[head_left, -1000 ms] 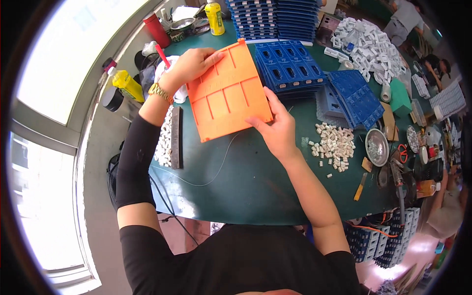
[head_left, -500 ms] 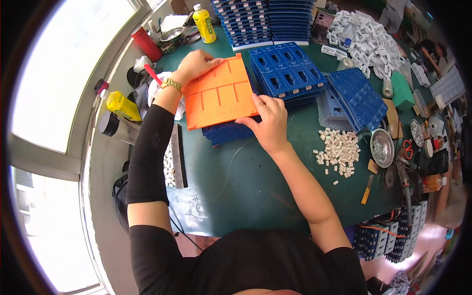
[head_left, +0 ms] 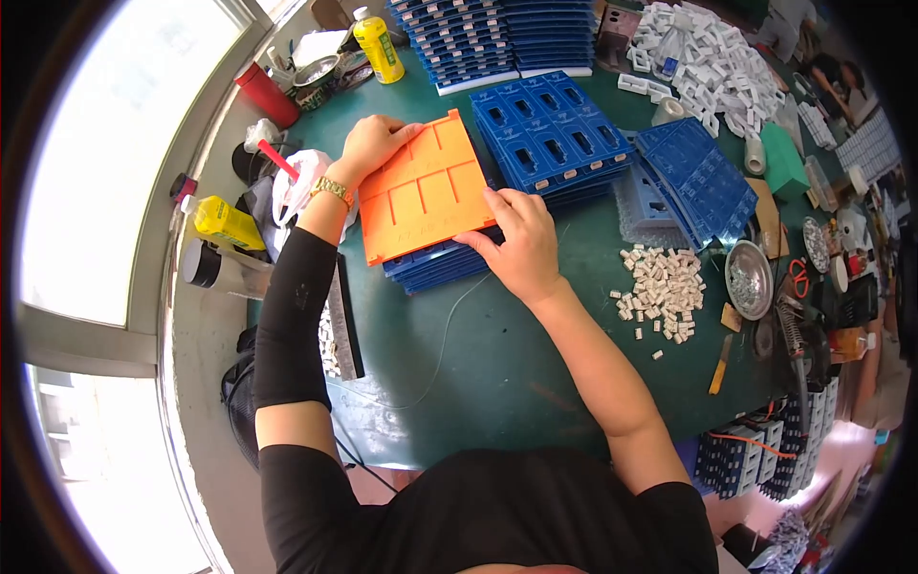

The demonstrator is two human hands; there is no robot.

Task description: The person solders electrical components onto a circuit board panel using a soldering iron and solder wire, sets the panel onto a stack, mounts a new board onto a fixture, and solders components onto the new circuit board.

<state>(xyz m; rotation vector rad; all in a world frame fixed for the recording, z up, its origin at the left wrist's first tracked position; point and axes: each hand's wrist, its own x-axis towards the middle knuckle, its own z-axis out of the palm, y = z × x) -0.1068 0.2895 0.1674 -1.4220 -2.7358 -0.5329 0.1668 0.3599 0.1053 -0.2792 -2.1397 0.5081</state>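
An orange plastic panel point(head_left: 427, 191) with raised ribs lies over a stack of blue plastic panels point(head_left: 442, 268), whose near edges show below it. My left hand point(head_left: 378, 143) holds the panel's far left edge, thumb on its top face. At the near right corner, my right hand point(head_left: 522, 237) grips the same panel, thumb along the near edge and fingers over the right side. Undersides of both grips are hidden. Just right of the orange panel sits another pile of blue panels point(head_left: 547, 134) with rectangular openings.
Tall blue stacks point(head_left: 454, 43) stand behind. White plastic parts point(head_left: 703, 67) heap at the back right. Small white pieces point(head_left: 660, 292) lie near a metal bowl point(head_left: 749, 279). Loose blue panels point(head_left: 696, 182) lean at right. A dark metal bar point(head_left: 346, 320) is by my left forearm.
The view has shifted slightly. My left hand and the orange panel's far edge have come a little nearer to me; both hands keep their hold on the panel.
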